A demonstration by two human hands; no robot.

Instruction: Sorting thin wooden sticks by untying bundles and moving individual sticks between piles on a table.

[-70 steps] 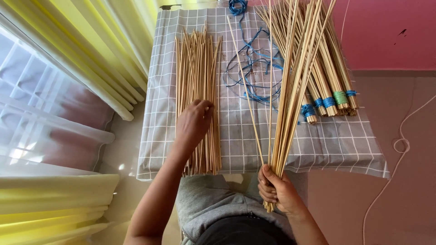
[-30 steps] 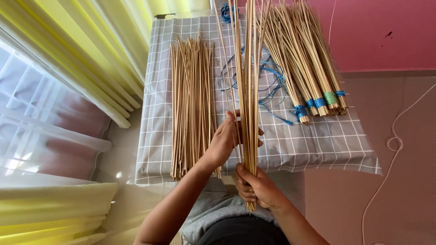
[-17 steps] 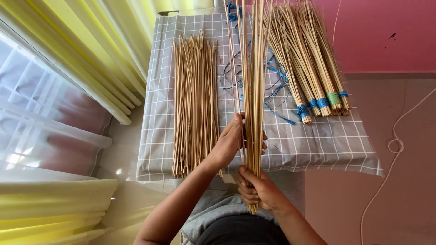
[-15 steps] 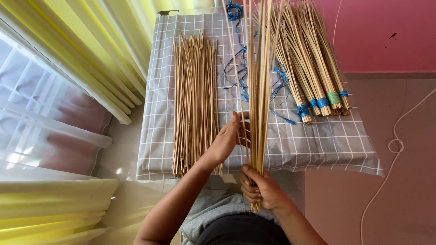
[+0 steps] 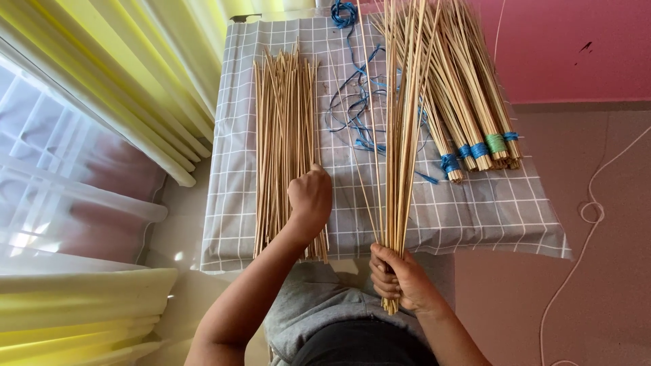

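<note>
My right hand grips the lower end of a bunch of thin bamboo sticks, which fans away from me over a grey checked cloth. My left hand rests with curled fingers on the right edge of a flat pile of loose sticks, closed around a few of them. Between the pile and the held bunch lie loose blue strings. At the right of the cloth lie several stick bundles, tied near their ends with blue and green bands.
Yellow curtains hang at the left above a translucent plastic box. A pink wall stands at the far right. A white cord trails over the brown floor on the right.
My left hand has left the held bunch and moved left onto the loose pile. The right hand's bunch has stayed nearly in place, tilted slightly to the right.
</note>
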